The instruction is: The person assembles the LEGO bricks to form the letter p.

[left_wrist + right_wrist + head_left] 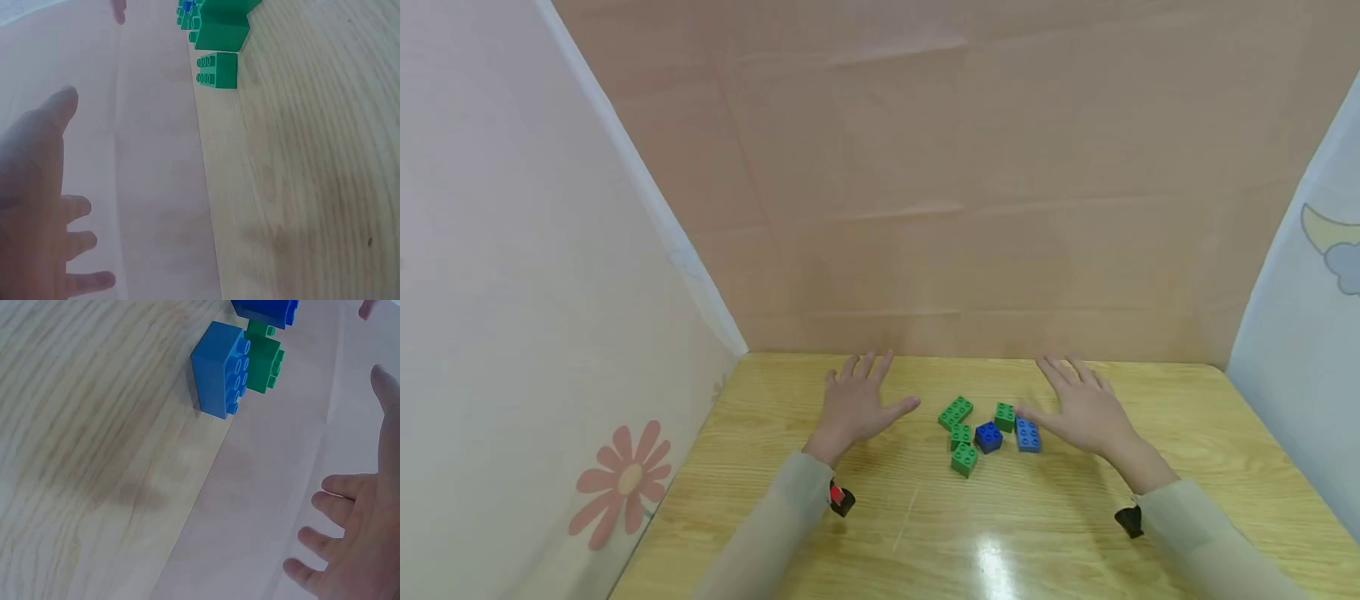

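Several toy building bricks lie loose in a cluster on the wooden table. A long green brick (956, 412) is farthest back on the left, and two small green bricks, one (961, 436) behind the other (964, 460), sit in front of it. Right of these are a dark blue brick (988, 437), another small green brick (1005, 416) and a longer lighter blue brick (1027, 434). My left hand (856, 407) hovers left of the cluster, fingers spread, holding nothing. On the other side my right hand (1086, 412) is likewise spread and empty, its thumb nearest the lighter blue brick.
The wooden table (940, 533) ends at a brown backdrop (955, 192). A white panel with a red flower (628, 479) stands on the left, and another pale panel (1311, 333) on the right. Dark straps with camera mounts sit at both wrists.
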The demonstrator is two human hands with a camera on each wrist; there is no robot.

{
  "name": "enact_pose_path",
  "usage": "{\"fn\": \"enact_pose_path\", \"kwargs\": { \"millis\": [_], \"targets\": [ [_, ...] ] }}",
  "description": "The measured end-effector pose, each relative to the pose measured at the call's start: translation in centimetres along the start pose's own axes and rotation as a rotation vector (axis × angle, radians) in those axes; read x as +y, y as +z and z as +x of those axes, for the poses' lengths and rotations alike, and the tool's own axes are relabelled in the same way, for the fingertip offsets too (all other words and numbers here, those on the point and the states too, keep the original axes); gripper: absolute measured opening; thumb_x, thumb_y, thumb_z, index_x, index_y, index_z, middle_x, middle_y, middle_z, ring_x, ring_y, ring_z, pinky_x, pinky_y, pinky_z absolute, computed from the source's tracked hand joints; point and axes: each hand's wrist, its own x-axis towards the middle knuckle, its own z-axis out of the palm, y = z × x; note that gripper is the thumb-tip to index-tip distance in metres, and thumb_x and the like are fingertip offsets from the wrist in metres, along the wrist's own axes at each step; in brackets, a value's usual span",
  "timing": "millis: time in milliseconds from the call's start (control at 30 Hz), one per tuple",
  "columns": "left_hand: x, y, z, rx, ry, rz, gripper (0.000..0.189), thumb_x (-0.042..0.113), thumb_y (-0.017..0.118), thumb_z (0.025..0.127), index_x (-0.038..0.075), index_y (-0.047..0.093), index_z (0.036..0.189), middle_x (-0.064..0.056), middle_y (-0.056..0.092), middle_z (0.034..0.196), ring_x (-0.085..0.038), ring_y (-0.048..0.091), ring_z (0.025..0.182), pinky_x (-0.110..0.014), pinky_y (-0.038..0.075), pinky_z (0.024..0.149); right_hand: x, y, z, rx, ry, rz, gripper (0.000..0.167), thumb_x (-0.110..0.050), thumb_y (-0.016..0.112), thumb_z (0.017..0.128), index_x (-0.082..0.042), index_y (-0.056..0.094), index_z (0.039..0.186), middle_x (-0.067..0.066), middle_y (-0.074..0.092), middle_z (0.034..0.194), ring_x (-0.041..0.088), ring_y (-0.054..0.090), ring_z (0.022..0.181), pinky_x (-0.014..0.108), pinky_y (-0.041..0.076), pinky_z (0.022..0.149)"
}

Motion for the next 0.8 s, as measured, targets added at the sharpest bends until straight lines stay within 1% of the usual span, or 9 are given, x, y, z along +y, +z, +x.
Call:
{"fn": "enact_pose_path", "kwargs": {
  "millis": [133,333,400,467,533,600,667,733,800],
  "targets": [
    [0.2,0.2,-0.1,0.02,0.014,-0.023,0.101,0.093,0.026,0.088,0.03,0.022,0.167,-0.001,0.023,0.171,-0.038,0.045,0.14,-0.067,0.04,0.104,0.0,0.1,-0.3,0.053,-0.022,0.037,0.103,-0.074,0.06,0.092,-0.002,0.034,0.161,0.022,0.036,0.162,0.05,0.03,0.144,0.076,0.023,0.108],
    [0.6,0.2,-0.8,0.026,0.029,-0.153,0.097,0.089,0.034,0.091,0.025,0.033,0.164,-0.004,0.029,0.169,-0.044,0.05,0.135,-0.06,0.052,0.093,-0.4,0.3,-1.0,0.069,-0.03,0.09,0.094,-0.071,0.063,0.092,-0.007,0.042,0.158,0.019,0.044,0.158,0.046,0.049,0.128,0.07,0.044,0.094],
    [0.8,0.2,-1.1,0.025,0.038,-0.2,0.097,0.088,0.035,0.091,0.024,0.036,0.163,-0.005,0.034,0.166,-0.042,0.051,0.136,-0.058,0.054,0.09,-0.6,0.5,-1.2,0.071,-0.039,0.105,0.092,-0.07,0.065,0.092,-0.008,0.044,0.157,0.019,0.047,0.156,0.042,0.058,0.117,0.067,0.049,0.088],
    [1.0,0.2,-1.5,0.024,0.046,-0.247,0.096,0.087,0.037,0.091,0.022,0.038,0.162,-0.005,0.039,0.164,-0.038,0.051,0.137,-0.056,0.054,0.093,-0.9,0.7,-1.3,0.068,-0.051,0.122,0.091,-0.067,0.068,0.091,-0.008,0.046,0.156,0.02,0.049,0.154,0.034,0.065,0.097,0.06,0.054,0.079],
    [1.2,0.2,-1.9,0.026,0.055,-0.279,0.096,0.087,0.038,0.092,0.021,0.041,0.161,-0.004,0.043,0.161,-0.034,0.053,0.136,-0.054,0.054,0.094,-1.2,1.0,-1.4,0.07,-0.068,0.142,0.089,-0.064,0.072,0.09,-0.007,0.048,0.154,0.021,0.051,0.152,0.021,0.062,0.075,0.047,0.054,0.067],
    [1.4,0.1,-2.4,0.033,0.064,-0.302,0.095,0.086,0.039,0.092,0.02,0.043,0.16,-0.004,0.047,0.158,-0.031,0.057,0.132,-0.051,0.055,0.092,-1.4,1.4,-1.6,0.069,-0.079,0.167,0.087,-0.061,0.076,0.089,-0.007,0.05,0.153,0.019,0.053,0.151,0.011,0.051,0.06,0.036,0.048,0.058],
    [1.6,0.1,-2.9,0.042,0.071,-0.32,0.093,0.084,0.041,0.093,0.019,0.045,0.159,-0.004,0.05,0.155,-0.03,0.061,0.127,-0.049,0.056,0.089,-1.7,1.8,-1.8,0.066,-0.092,0.188,0.085,-0.058,0.078,0.088,-0.008,0.051,0.152,0.018,0.055,0.149,0.007,0.041,0.052,0.03,0.039,0.052],
    [1.8,0.2,-3.2,0.049,0.081,-0.322,0.091,0.083,0.042,0.093,0.019,0.046,0.158,-0.005,0.053,0.153,-0.028,0.066,0.117,-0.046,0.057,0.083,-1.9,2.1,-1.9,0.071,-0.107,0.196,0.082,-0.055,0.08,0.088,-0.008,0.053,0.15,0.018,0.057,0.147,0.005,0.036,0.049,0.027,0.035,0.049],
    [2.0,0.4,-3.4,0.05,0.083,-0.326,0.09,0.083,0.043,0.093,0.019,0.048,0.157,-0.005,0.054,0.151,-0.028,0.067,0.115,-0.047,0.057,0.084,-2.1,2.4,-2.0,0.08,-0.125,0.204,0.08,-0.053,0.081,0.087,-0.008,0.055,0.149,0.017,0.059,0.145,0.003,0.033,0.047,0.027,0.033,0.047]
  ]
}}
